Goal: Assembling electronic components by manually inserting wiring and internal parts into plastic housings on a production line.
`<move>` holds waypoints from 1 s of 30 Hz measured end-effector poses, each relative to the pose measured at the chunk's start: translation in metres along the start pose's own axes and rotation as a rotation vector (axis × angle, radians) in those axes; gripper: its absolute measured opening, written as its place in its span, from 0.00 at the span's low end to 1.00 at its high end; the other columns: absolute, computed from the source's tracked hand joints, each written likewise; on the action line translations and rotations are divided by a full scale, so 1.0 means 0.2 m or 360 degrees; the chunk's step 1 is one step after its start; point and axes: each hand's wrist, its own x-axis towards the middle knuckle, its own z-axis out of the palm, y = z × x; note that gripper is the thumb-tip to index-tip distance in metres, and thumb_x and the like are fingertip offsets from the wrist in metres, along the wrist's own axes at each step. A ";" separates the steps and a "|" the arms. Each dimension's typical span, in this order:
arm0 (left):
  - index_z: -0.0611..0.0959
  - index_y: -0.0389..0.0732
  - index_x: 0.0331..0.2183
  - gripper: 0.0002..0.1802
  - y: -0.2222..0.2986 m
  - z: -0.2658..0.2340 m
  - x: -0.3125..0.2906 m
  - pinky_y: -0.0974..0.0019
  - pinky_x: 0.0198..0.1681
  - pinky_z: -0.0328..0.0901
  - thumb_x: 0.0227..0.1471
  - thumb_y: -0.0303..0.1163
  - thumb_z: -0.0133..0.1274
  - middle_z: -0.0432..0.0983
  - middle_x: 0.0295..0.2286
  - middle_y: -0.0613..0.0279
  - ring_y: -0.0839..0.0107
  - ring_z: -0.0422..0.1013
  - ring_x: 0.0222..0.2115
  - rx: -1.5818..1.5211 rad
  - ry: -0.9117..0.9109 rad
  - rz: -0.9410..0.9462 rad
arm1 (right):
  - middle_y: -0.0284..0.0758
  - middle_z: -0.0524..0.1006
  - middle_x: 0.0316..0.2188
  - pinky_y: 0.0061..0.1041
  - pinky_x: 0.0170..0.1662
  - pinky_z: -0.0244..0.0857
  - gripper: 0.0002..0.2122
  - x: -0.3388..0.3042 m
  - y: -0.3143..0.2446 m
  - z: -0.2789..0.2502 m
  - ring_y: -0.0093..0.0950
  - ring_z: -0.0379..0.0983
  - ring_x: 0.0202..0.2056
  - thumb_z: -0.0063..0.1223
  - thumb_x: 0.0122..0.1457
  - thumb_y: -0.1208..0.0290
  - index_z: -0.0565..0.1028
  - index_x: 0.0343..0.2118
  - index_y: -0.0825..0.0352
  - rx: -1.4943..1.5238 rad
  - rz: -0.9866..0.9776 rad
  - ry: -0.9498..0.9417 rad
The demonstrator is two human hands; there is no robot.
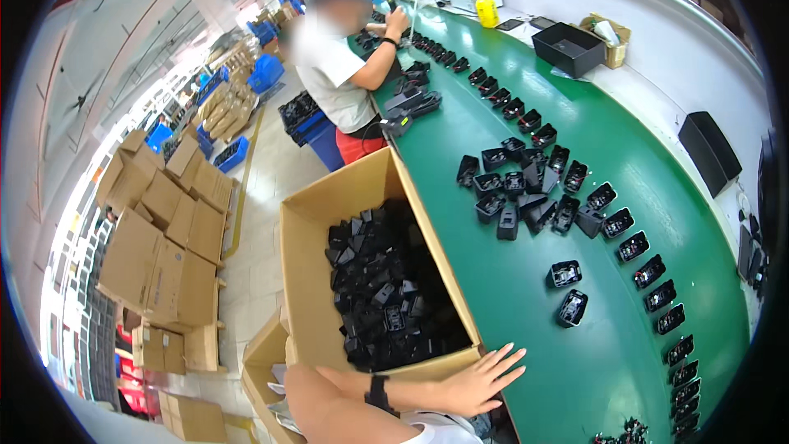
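My left hand (477, 380) is spread palm down at the near right corner of a large open cardboard box (329, 189), by the edge of the green table (542, 378). It holds nothing, and its fingers reach over the table edge. A black band circles that wrist. Inside the box lies a heap of small black plastic housings (374, 284). Two open black housings (572, 308) with parts inside sit on the table ahead of my hand. Beyond them is a cluster of similar housings (514, 185). My right hand is out of view.
A long curved row of black housings (660, 296) runs along the table. A co-worker (337, 66) stands at its far left side, hands raised. A black bin (567, 49) sits at the back. Small dark parts (629, 432) lie at the near edge. Cartons (164, 263) stand left.
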 end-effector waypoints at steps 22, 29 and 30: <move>0.61 0.40 0.60 0.38 -0.49 -0.52 0.21 0.41 0.63 0.42 0.55 0.51 0.47 0.52 0.61 0.46 0.42 0.45 0.62 0.0833 0.0554 -0.0352 | 0.49 0.62 0.59 0.37 0.63 0.49 0.31 -1.02 -0.14 -0.01 0.46 0.57 0.61 0.48 0.57 0.50 0.63 0.59 0.65 -0.0132 0.0448 0.0131; 0.51 0.25 0.60 0.35 -0.06 -1.62 0.27 0.56 0.65 0.39 0.60 0.37 0.42 0.48 0.60 0.35 0.45 0.44 0.63 0.0700 0.2362 0.0395 | 0.50 0.69 0.52 0.37 0.56 0.58 0.29 -1.26 -0.31 -0.12 0.49 0.64 0.54 0.56 0.52 0.58 0.67 0.56 0.67 0.0139 0.0364 0.0203; 0.51 0.25 0.60 0.35 -0.03 -1.78 0.22 0.57 0.64 0.44 0.61 0.37 0.41 0.49 0.60 0.37 0.48 0.48 0.62 0.0553 0.2566 0.0330 | 0.50 0.72 0.50 0.37 0.55 0.61 0.28 -1.30 -0.35 -0.15 0.48 0.67 0.52 0.56 0.52 0.59 0.68 0.54 0.68 0.0175 0.0273 0.0250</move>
